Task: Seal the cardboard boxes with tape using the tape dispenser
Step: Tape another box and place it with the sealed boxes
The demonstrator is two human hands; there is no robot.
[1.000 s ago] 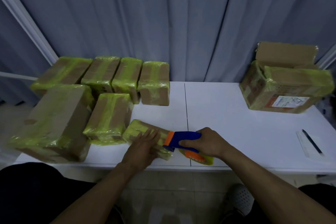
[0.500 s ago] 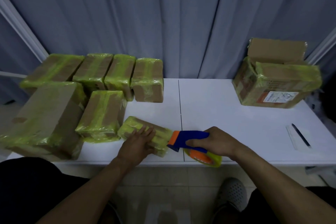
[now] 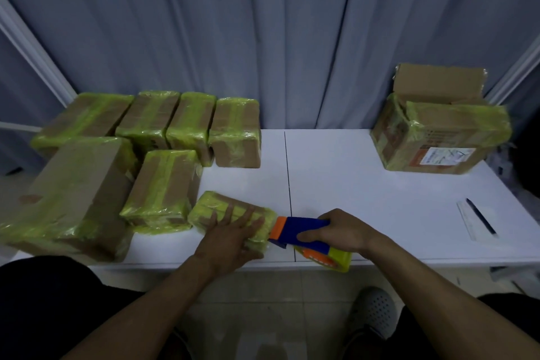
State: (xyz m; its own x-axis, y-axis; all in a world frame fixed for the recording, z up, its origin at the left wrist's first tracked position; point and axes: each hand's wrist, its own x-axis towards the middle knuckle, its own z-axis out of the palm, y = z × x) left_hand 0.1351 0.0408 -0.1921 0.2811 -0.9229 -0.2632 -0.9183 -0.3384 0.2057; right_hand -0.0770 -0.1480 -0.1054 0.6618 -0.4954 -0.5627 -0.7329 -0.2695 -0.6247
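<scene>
A small flat cardboard box (image 3: 216, 207) wrapped in yellow-green tape lies near the front edge of the white table (image 3: 350, 184). My left hand (image 3: 230, 237) presses flat on its top with straight, spread fingers. My right hand (image 3: 336, 232) grips the blue and orange tape dispenser (image 3: 298, 232), whose orange nose touches the box's right end. A roll of yellow-green tape (image 3: 336, 257) hangs under the dispenser at the table's edge.
Several taped cardboard boxes (image 3: 163, 184) stand clustered on the table's left half, the biggest (image 3: 73, 199) at the front left. A larger box with a raised flap (image 3: 438, 137) sits at the back right. A pen on a paper strip (image 3: 479, 219) lies at the right edge.
The dispenser has stayed against the box's right end while my left hand keeps pressing on the box. The view has shifted slightly.
</scene>
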